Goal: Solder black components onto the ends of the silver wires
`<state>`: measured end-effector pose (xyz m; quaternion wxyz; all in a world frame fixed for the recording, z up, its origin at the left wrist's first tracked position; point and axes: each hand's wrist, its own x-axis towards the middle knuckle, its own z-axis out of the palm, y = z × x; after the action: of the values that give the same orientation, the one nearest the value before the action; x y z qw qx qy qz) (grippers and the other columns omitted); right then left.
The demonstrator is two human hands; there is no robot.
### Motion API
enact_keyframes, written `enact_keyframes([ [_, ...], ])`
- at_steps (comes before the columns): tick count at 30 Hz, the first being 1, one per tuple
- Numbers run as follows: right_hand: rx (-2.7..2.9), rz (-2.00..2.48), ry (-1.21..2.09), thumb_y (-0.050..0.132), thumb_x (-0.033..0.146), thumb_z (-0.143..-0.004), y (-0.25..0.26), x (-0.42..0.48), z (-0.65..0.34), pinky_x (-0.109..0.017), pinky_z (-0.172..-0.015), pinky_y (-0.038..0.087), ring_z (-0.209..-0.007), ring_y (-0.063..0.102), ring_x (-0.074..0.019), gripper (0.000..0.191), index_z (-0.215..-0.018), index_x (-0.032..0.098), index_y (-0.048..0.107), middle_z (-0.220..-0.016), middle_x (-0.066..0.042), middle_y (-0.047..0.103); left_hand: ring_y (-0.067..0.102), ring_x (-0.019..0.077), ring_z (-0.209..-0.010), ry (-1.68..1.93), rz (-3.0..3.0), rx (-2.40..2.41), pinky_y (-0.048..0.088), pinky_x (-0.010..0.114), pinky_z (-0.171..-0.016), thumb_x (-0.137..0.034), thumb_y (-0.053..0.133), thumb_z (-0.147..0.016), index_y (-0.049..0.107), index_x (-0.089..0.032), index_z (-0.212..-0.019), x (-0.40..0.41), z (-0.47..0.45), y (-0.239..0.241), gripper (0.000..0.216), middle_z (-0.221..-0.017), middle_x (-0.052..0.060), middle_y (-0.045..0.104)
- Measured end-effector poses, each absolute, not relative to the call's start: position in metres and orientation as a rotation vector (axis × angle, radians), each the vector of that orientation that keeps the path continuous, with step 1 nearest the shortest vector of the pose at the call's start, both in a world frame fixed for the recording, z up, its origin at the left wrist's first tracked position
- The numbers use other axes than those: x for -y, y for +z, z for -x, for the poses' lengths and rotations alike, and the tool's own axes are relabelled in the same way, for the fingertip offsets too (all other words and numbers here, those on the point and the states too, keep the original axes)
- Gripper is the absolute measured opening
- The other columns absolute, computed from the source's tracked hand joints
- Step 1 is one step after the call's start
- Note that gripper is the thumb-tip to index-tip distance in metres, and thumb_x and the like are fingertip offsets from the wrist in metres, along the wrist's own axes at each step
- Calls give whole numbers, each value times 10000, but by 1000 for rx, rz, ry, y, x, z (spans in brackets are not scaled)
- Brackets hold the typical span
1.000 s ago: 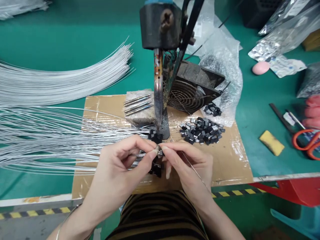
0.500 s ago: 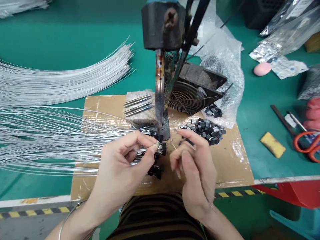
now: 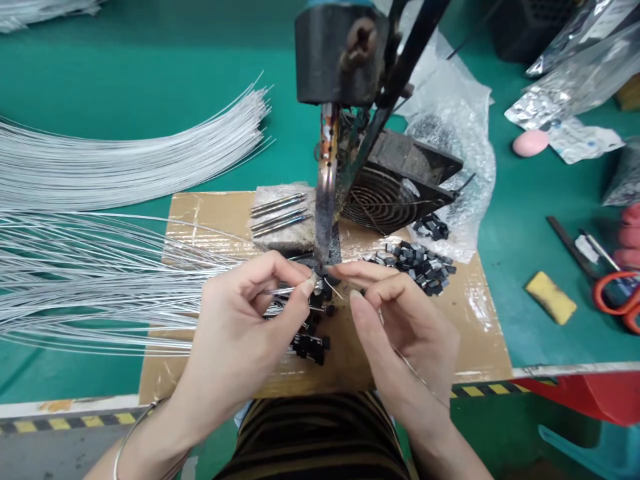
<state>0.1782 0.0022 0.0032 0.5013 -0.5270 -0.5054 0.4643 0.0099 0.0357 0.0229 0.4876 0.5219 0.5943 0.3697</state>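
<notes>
My left hand (image 3: 260, 307) is closed in a pinch on a thin white wire, its fingertips close to the tip of an upright soldering iron (image 3: 326, 193). The exact end of the wire is hidden by the fingers. My right hand (image 3: 400, 320) faces it, curled, with a fine strand of solder wire (image 3: 334, 289) leading from its fingers toward the iron tip. Its index finger reaches out near the tip. Below and between the hands lie black connectors (image 3: 310, 348) on white wires (image 3: 125, 293) that run off to the left.
Cardboard (image 3: 470, 333) covers the work spot. Loose black connectors (image 3: 423, 267) lie to the right, before a dusty fan (image 3: 387, 197). A block with metal rods (image 3: 283, 227) sits behind my left hand. Another wire bundle (image 3: 150, 167) lies farther back. Scissors (image 3: 613, 293) and a yellow sponge (image 3: 550, 297) are at right.
My right hand has moved left and its index finger has come up to the iron tip, bringing the solder wire nearer. My left hand keeps its pinch close to the same place.
</notes>
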Motion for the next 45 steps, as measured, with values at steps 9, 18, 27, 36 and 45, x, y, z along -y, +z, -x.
enact_keyframes([
  [9, 1118, 1273, 1172, 682, 152, -977, 2, -8, -173, -409, -1065, 583, -1150, 749, -217, 195, -830, 235, 584, -1197, -54, 791, 641, 49, -663, 948, -1291, -1451, 488, 112, -590, -116, 751, -859, 692, -200, -771, -46, -14, 23, 135, -781, -45, 736],
  [18, 1070, 1254, 1190, 689, 129, -965, 5, -12, -173, -388, -1079, 591, -1150, 758, -202, 205, -811, 232, 600, -1209, -29, 796, 641, 37, -664, 956, -1274, -1466, 481, 100, -593, -111, 750, -864, 719, -214, -790, -45, -13, 27, 131, -795, -56, 737],
  [27, 1062, 1259, 1181, 697, 157, -960, 6, -14, -172, -426, -1059, 609, -1129, 769, -231, 194, -805, 231, 608, -1204, -54, 801, 672, 51, -701, 980, -1277, -1464, 508, 113, -632, -102, 755, -864, 724, -207, -790, -47, -13, 26, 132, -822, -54, 760],
  [36, 1056, 1238, 1180, 697, 139, -963, 6, -13, -172, -375, -1053, 607, -1125, 770, -204, 199, -808, 230, 610, -1204, -33, 799, 698, 42, -724, 999, -1282, -1460, 516, 92, -644, -97, 758, -866, 725, -212, -788, -46, -13, 26, 143, -855, -59, 771],
  [45, 1050, 1236, 1180, 701, 146, -971, 6, -12, -171, -361, -1074, 585, -1127, 763, -184, 199, -814, 232, 612, -1197, -13, 797, 709, 51, -741, 1007, -1307, -1457, 534, 104, -669, -90, 743, -879, 719, -203, -799, -45, -14, 26, 140, -864, -47, 777],
])
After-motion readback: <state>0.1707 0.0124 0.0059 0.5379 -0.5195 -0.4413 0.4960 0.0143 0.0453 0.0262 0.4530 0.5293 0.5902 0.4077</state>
